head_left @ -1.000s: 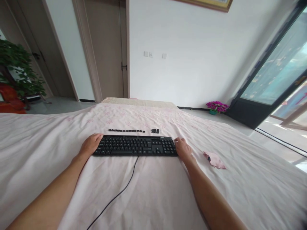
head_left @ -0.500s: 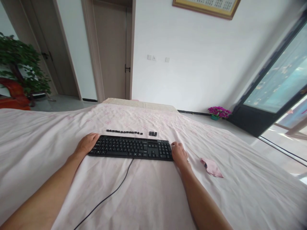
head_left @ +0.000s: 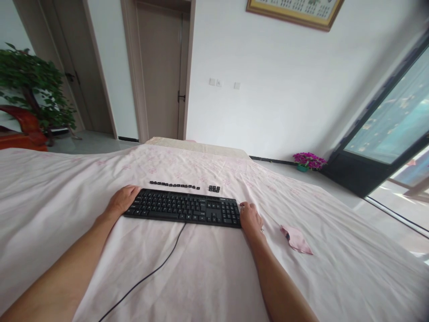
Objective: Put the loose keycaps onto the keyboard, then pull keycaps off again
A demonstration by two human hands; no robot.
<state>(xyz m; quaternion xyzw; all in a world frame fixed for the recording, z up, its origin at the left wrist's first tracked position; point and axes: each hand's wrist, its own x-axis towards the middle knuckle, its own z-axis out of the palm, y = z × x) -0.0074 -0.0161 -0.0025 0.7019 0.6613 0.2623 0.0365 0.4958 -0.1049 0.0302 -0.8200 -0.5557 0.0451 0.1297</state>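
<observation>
A black computer keyboard (head_left: 181, 208) lies flat on the pink-flowered cloth. My left hand (head_left: 123, 199) grips its left end, fingers at the far corner. At the opposite end, my right hand (head_left: 250, 216) closes on the right edge, its fingertips partly hidden. A thin shiny bit shows by that hand, too small to name. Just beyond the keyboard lie a row of loose black keycaps (head_left: 174, 184) and a small block of keycaps (head_left: 214, 188). The strip along the keyboard's far edge looks bare of keys. Its black cable (head_left: 161, 267) runs from the near side toward me.
A folded pink cloth (head_left: 296, 239) with something dark at its edge lies right of my right hand. The wrinkled pale bedcloth (head_left: 214, 268) spreads all around. Farther off stand a potted plant (head_left: 40, 89), a red wooden chair (head_left: 30, 127) and purple flowers (head_left: 309, 160).
The view has shifted slightly, so the room's background sits a little farther right. Both hands remain at the keyboard's ends, and the keycaps lie where they were.
</observation>
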